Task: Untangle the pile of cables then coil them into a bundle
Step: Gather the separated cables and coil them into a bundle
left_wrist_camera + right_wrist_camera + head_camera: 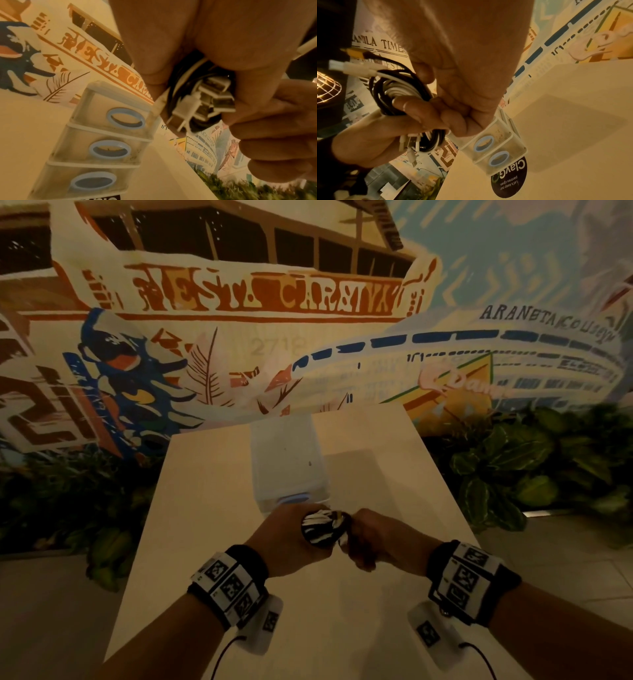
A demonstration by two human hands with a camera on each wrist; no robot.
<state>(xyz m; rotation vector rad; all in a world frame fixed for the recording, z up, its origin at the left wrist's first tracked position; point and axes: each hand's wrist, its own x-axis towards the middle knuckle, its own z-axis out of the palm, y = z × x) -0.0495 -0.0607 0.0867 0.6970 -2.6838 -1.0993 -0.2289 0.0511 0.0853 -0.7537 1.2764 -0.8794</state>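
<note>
A coiled bundle of black and white cables (pixel 323 529) hangs above the white table (pixel 376 611), between both hands. My left hand (pixel 294 537) grips the bundle, fingers curled round it. In the left wrist view several white USB plugs (pixel 211 97) stick out of the coil below my palm. My right hand (pixel 370 537) is closed in a fist against the coil's right side. The right wrist view shows its fingers (pixel 453 115) holding the looped cables (pixel 399 88). A white plug (pixel 351 67) and a yellow-tipped black plug (pixel 353 52) poke out at the left.
A clear plastic drawer unit (pixel 287 463) with blue ring handles (pixel 126 118) stands on the table just beyond my hands. A round black sticker (pixel 510 180) lies in front of it. Green plants (pixel 513 460) flank the table, and a painted mural wall stands behind.
</note>
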